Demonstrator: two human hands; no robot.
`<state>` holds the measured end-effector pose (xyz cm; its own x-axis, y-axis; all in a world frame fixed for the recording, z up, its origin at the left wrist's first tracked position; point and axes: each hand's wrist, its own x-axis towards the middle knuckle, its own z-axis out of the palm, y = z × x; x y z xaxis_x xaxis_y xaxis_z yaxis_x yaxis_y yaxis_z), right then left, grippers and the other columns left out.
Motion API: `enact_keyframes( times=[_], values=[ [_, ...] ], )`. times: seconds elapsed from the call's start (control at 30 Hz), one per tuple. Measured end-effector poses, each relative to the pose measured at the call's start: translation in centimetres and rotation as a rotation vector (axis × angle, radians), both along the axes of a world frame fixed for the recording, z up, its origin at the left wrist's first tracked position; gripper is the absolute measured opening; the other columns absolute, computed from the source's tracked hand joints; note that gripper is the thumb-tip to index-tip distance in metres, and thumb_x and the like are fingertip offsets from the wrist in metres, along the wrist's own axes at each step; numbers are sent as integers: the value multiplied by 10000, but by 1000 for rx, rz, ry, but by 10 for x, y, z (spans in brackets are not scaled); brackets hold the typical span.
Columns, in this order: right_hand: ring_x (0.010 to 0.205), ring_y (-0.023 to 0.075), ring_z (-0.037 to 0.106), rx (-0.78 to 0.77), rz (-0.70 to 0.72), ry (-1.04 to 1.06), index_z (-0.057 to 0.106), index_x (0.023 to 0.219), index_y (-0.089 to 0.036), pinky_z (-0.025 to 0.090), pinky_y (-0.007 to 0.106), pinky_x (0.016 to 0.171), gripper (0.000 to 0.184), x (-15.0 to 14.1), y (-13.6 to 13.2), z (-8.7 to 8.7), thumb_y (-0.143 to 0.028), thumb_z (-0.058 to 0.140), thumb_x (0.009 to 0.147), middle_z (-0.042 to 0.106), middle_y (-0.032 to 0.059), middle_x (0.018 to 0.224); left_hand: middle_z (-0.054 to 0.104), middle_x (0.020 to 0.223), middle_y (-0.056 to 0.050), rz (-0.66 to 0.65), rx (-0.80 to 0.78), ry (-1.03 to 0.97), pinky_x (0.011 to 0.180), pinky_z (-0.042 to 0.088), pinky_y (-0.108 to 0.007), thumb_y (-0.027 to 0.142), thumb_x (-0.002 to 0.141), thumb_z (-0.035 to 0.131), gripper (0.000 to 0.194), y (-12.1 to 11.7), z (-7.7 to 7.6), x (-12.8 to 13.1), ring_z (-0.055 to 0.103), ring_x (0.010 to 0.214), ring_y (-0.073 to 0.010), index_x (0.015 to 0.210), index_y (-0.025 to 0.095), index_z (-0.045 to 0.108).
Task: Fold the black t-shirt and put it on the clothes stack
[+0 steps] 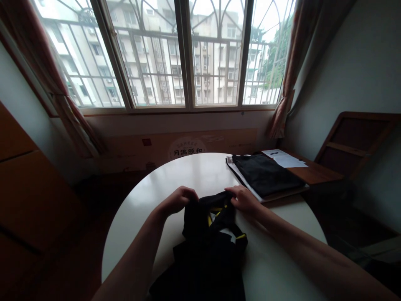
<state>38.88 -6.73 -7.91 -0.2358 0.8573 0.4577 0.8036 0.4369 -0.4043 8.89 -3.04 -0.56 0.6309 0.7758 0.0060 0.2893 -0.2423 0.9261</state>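
A dark garment (206, 263) with yellow trim and a small white patch lies over the near part of the white round table (131, 234). Its upper part is bunched and raised between my hands, with openings showing the yellow edging. My left hand (180, 200) pinches the upper left corner of the cloth. Opposite it, the fingers of my right hand (246, 200) are closed on the upper right edge. Deep shadow hides most folds, and the garment's lower end runs out of view.
Right of my right hand, folded black cloth (266, 173) rests on a white layer at the table's edge. Beyond it, papers (288, 159) lie on a brown wooden surface (322, 173). A flat cardboard box (225, 140) leans below the barred window (163, 71).
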Motion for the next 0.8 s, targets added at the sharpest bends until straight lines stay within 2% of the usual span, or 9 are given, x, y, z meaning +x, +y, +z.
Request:
enact_keyframes(
  times=[0.1,0.23,0.3,0.37,0.43,0.53,0.6,0.7,0.8],
  values=[
    [865,241,643,57,-15,14,769,1128,-185,502,366,843,447,4,0,2,-43,527,781,702,74,859,706,698,-30,63,-6,-56,724,506,-309,100,510,475,345,1,4,-2,638,710,-193,735,138,734],
    [789,206,622,91,1,192,739,1168,-190,499,328,751,360,8,-2,10,-124,544,872,661,61,870,713,789,-42,191,69,37,689,500,-308,138,597,498,384,9,-7,0,637,715,-194,911,139,719],
    [746,185,608,46,105,259,737,1164,-196,490,303,699,299,7,-9,19,-205,555,927,659,58,873,700,800,-37,256,213,182,638,467,-288,147,648,513,397,13,-16,1,610,675,-180,998,154,701],
    [702,165,588,-51,274,251,749,1145,-203,473,281,665,273,4,-20,30,-302,570,964,662,51,850,700,838,-39,264,351,319,640,451,-283,148,698,522,421,15,-22,-1,604,680,-176,1085,174,686],
    [687,157,584,-170,426,162,734,1212,-222,457,269,660,338,-1,-32,40,-406,638,945,680,38,834,708,895,-50,213,395,405,663,455,-287,153,734,525,450,14,-23,-3,614,706,-180,1157,183,675],
    [714,175,626,-314,541,-25,564,1456,-269,448,270,678,692,-9,-49,52,-479,774,830,728,26,884,710,906,-58,111,321,445,674,464,-294,220,783,553,489,11,-19,-6,630,733,-197,1261,171,645],
    [756,190,663,-368,577,-83,501,1506,-281,461,273,704,743,-14,-56,57,-436,770,831,756,39,972,713,885,-52,35,239,440,685,472,-299,284,794,595,535,9,-15,-8,644,759,-213,1314,162,618],
    [807,187,700,-428,631,-42,626,1382,-286,484,256,723,487,-18,-61,61,-275,651,895,774,37,1034,702,841,-27,-30,132,415,675,475,-293,300,763,643,607,10,-15,-9,636,744,-208,1354,169,593],
    [801,175,716,-382,593,66,714,1239,-266,503,248,734,469,-16,-60,62,-95,565,828,786,17,977,635,727,10,69,164,349,624,446,-276,269,783,603,525,14,-20,-8,573,645,-171,1299,180,639]
  ],
)
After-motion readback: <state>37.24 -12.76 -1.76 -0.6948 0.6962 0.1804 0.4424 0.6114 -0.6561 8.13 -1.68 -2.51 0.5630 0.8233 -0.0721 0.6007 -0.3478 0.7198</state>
